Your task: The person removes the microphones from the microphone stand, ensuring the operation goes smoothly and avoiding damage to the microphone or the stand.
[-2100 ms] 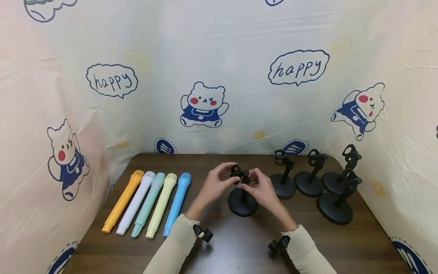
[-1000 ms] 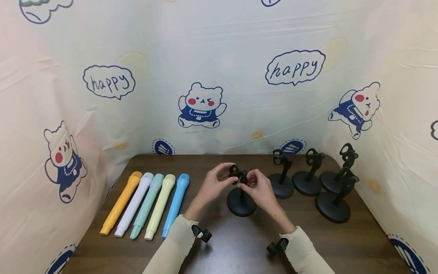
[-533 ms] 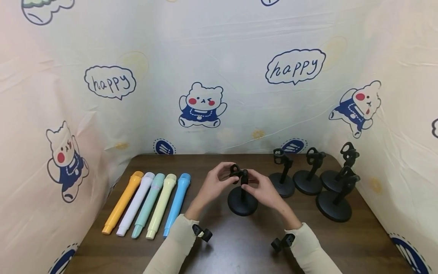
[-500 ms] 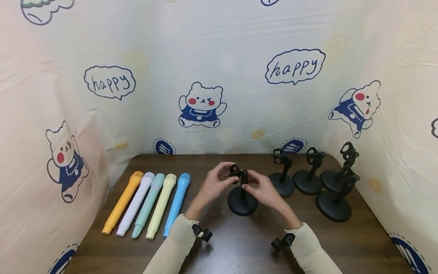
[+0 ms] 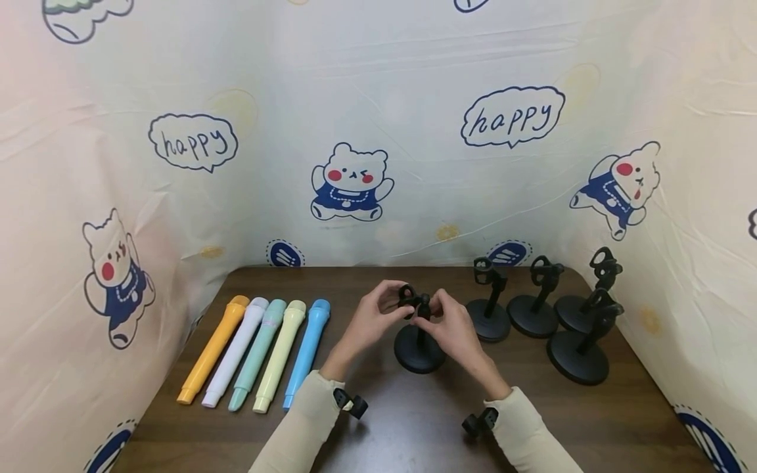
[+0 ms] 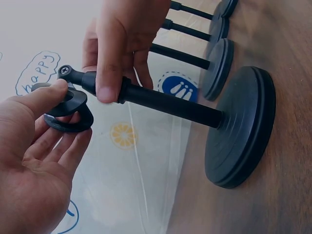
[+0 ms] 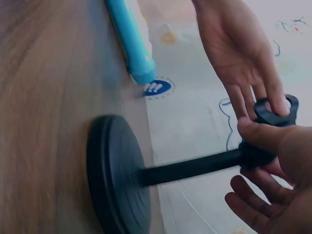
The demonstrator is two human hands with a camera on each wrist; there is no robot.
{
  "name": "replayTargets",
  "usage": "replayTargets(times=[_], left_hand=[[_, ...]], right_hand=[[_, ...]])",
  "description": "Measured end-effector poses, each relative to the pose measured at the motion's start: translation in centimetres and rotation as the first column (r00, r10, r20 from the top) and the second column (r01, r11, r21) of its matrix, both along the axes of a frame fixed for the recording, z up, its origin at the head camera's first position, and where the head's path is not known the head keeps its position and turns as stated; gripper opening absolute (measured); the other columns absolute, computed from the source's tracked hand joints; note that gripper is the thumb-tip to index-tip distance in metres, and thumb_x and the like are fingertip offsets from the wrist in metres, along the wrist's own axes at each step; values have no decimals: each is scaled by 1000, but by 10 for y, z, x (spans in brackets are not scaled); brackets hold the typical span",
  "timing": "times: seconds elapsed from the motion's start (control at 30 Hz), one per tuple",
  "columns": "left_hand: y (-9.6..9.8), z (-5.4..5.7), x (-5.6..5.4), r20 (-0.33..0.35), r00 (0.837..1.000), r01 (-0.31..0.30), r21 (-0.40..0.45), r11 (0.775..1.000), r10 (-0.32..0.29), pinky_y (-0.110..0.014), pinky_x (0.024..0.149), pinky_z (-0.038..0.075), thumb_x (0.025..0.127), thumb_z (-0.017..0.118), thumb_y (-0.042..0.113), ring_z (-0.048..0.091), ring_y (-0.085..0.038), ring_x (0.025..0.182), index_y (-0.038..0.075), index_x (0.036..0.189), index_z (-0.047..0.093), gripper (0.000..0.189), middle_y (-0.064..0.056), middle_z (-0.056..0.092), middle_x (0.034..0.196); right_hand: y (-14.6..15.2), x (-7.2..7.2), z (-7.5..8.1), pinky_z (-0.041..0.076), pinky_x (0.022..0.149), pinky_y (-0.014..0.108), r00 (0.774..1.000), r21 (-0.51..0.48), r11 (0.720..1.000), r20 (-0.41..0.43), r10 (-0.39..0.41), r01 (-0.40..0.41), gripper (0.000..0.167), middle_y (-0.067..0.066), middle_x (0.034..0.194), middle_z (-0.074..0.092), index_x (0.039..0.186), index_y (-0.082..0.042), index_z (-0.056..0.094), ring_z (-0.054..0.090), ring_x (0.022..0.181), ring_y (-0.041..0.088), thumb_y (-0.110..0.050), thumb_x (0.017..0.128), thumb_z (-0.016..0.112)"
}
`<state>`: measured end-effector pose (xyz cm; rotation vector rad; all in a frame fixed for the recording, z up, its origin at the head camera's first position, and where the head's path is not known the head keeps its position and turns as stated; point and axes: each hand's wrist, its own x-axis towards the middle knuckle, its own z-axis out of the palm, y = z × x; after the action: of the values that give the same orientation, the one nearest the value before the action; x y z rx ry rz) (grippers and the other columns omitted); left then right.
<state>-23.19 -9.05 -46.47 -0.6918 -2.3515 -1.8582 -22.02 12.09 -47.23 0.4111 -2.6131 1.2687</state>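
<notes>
A black desktop microphone stand [image 5: 418, 353] stands upright on its round base in the middle of the table. My left hand [image 5: 372, 320] pinches the ring-shaped microphone clip [image 6: 73, 126] at its top, thumb on one side and fingers on the other. My right hand [image 5: 454, 330] grips the upper end of the pole [image 6: 170, 108], just below the clip's screwed joint [image 6: 65, 71], between thumb and fingers. In the right wrist view the round base [image 7: 114, 170] sits flat on the wood.
Several toy microphones lie in a row at left, including an orange one [image 5: 213, 351] and a blue one [image 5: 307, 351]. More black microphone stands [image 5: 579, 358] are grouped at right. A printed cloth [image 5: 426, 190] walls the back and sides of the table [image 5: 402, 433].
My right wrist swung a little outward to the right half a second ago and is now back inward, with the thumb shifting on the pole. The left hand keeps its pinch; the stand stays put.
</notes>
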Motion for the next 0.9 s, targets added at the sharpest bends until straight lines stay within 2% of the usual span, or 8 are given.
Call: replayTargets(times=[0.13,0.27,0.37,0.43,0.53,0.63,0.77,0.9], left_hand=[[0,0,1,-1,1000,8,2,1000,-8,-44,114,54,99,78,18,65,-29,133,15,141,61,46,-18,67,139],[0,1,1,-5,1000,7,6,1000,-7,-45,115,53,99,78,16,64,-33,133,13,141,61,46,-19,67,138],[-1,1,2,-12,1000,6,6,1000,-6,-45,114,54,99,78,16,65,-32,132,13,141,61,45,-14,68,137],[-1,1,2,-14,1000,5,3,1000,-5,-44,114,54,99,78,16,66,-30,132,14,141,61,45,-12,68,136],[-1,0,2,-14,1000,10,8,1000,-9,-45,115,53,98,78,16,65,-30,132,13,141,61,46,-17,68,137],[-1,0,1,-6,1000,14,16,1000,-14,-45,115,53,98,78,15,64,-34,134,13,141,61,46,-20,67,138],[-1,1,0,-1,1000,22,24,999,-22,-46,115,53,98,79,15,63,-37,135,13,141,61,47,-18,67,137],[0,1,0,0,1000,22,19,1000,-22,-45,115,53,98,79,17,64,-34,134,13,141,61,47,-17,68,136]], right_hand=[[-7,1,-2,58,77,41,998,32,997,-18,-66,67,37,4,91,66,95,-14,56,68,87,21,-22,87,91],[-7,0,-3,58,78,38,998,22,998,10,-66,66,37,4,94,66,98,-13,56,67,87,18,-22,88,90],[-3,-1,-3,61,86,39,998,-34,999,67,1,1,36,4,102,68,109,-13,59,69,95,18,-22,90,88],[1,-2,-1,61,95,44,992,-81,994,95,82,-74,38,6,109,70,119,-12,61,71,103,21,-20,92,86],[8,-2,2,56,107,52,971,-140,971,115,212,-195,43,11,125,72,137,-11,61,70,117,29,-13,97,79],[13,-3,5,53,112,55,948,-170,946,114,297,-276,44,14,134,71,144,-9,61,68,124,34,-7,101,72],[17,-5,4,56,109,51,940,-187,936,113,321,-297,41,13,133,73,142,-10,65,70,123,32,-6,102,71],[16,-6,4,59,106,47,952,-165,948,94,291,-274,39,11,124,76,137,-10,69,73,117,28,-6,99,75]])
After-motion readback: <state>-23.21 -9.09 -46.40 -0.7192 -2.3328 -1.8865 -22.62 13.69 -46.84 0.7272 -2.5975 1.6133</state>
